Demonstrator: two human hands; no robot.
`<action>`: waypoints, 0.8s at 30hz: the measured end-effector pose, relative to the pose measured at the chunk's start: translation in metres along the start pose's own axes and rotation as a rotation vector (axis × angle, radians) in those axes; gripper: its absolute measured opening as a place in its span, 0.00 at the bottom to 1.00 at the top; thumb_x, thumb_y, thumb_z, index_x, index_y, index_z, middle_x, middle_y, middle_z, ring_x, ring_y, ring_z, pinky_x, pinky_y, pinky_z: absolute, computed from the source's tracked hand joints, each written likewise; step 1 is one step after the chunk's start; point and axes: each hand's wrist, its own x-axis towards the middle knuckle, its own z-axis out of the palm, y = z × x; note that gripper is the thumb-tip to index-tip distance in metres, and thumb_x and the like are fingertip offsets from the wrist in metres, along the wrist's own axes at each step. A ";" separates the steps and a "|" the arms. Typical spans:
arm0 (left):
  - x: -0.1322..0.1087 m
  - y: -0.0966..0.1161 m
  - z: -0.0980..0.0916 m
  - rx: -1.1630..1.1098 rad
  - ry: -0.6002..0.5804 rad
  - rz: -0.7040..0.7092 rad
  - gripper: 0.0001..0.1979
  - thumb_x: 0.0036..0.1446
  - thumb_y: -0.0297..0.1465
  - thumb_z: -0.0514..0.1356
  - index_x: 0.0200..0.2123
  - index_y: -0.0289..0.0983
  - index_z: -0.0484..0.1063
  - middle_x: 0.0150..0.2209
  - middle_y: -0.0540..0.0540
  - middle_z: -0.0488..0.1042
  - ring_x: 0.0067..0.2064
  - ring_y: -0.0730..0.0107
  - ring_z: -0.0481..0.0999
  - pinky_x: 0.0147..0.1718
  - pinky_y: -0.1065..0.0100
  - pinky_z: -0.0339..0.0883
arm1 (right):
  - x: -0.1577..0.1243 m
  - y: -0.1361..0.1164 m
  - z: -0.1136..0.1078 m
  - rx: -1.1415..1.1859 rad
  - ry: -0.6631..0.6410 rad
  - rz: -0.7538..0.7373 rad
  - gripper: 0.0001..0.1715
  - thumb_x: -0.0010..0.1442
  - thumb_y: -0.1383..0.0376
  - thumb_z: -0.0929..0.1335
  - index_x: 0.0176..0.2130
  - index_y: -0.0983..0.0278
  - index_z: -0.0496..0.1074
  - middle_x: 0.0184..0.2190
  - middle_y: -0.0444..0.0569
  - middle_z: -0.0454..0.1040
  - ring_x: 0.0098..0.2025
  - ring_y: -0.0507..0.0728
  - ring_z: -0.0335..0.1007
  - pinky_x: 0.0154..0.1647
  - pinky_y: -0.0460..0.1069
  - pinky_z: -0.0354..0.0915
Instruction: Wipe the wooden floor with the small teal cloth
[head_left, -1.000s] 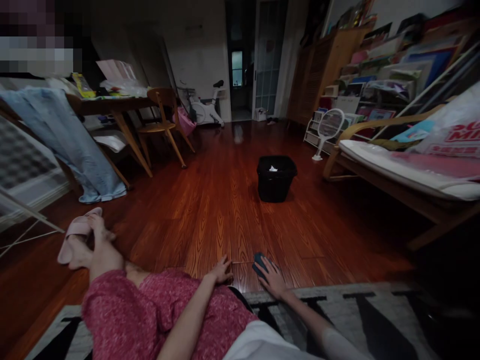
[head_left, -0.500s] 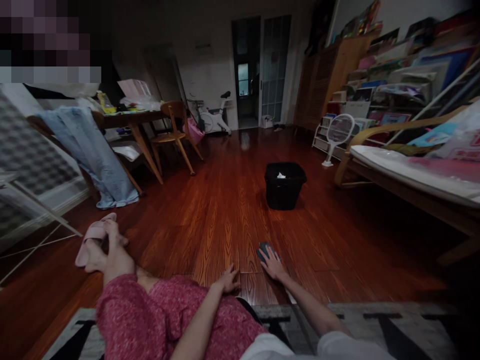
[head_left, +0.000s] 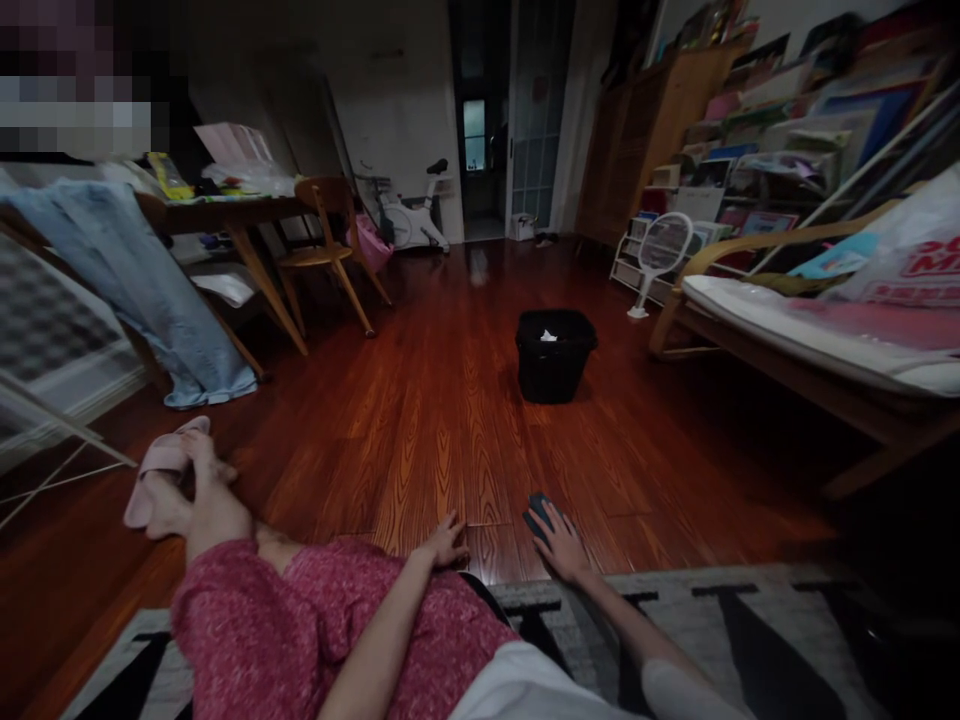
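I sit on a patterned rug (head_left: 712,620) with my leg in pink trousers (head_left: 300,620) stretched onto the wooden floor (head_left: 435,420). My left hand (head_left: 446,543) lies flat on the floor beside my knee, fingers spread, holding nothing. My right hand (head_left: 561,545) rests on the floor just past the rug's edge, its fingers laid over a small dark cloth (head_left: 538,510). A pink slipper (head_left: 161,470) hangs on my foot at the left.
A black bin (head_left: 553,355) with white scraps stands in the middle of the floor. A wooden lounge chair (head_left: 795,340) with a white cushion sits right, with shelves behind. A table (head_left: 225,215), a chair (head_left: 330,250), hanging jeans (head_left: 150,290) and a drying rack stand left.
My right hand and the dark cloth have shifted slightly right and back toward the rug. The view has swung a little; my left hand has stayed in place.
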 end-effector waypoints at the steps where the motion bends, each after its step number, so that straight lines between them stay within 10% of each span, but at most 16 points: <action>1: 0.000 0.000 0.000 0.001 -0.005 -0.003 0.46 0.55 0.50 0.59 0.71 0.36 0.50 0.75 0.42 0.35 0.74 0.51 0.41 0.70 0.59 0.43 | 0.016 -0.002 -0.003 -0.002 0.001 0.026 0.32 0.69 0.54 0.56 0.70 0.50 0.55 0.73 0.49 0.49 0.74 0.59 0.42 0.71 0.63 0.43; 9: 0.003 -0.005 0.001 0.016 0.010 -0.004 0.46 0.54 0.49 0.60 0.71 0.36 0.51 0.75 0.41 0.35 0.73 0.52 0.45 0.69 0.60 0.44 | 0.106 -0.015 -0.015 -0.020 -0.043 0.242 0.35 0.68 0.57 0.54 0.71 0.57 0.52 0.74 0.55 0.46 0.74 0.62 0.41 0.70 0.66 0.41; 20: 0.000 -0.003 -0.001 0.024 -0.018 -0.025 0.48 0.54 0.50 0.60 0.71 0.34 0.50 0.75 0.39 0.35 0.73 0.47 0.45 0.69 0.58 0.44 | -0.028 0.004 0.020 -0.016 0.096 0.094 0.33 0.69 0.52 0.54 0.70 0.51 0.54 0.73 0.49 0.50 0.74 0.62 0.42 0.71 0.65 0.43; 24: -0.003 -0.001 -0.001 0.035 -0.026 -0.023 0.46 0.55 0.48 0.60 0.71 0.34 0.50 0.75 0.40 0.35 0.73 0.50 0.43 0.70 0.60 0.43 | -0.030 -0.002 0.018 -0.022 0.091 0.142 0.34 0.69 0.53 0.54 0.70 0.53 0.54 0.73 0.51 0.50 0.73 0.63 0.42 0.71 0.66 0.42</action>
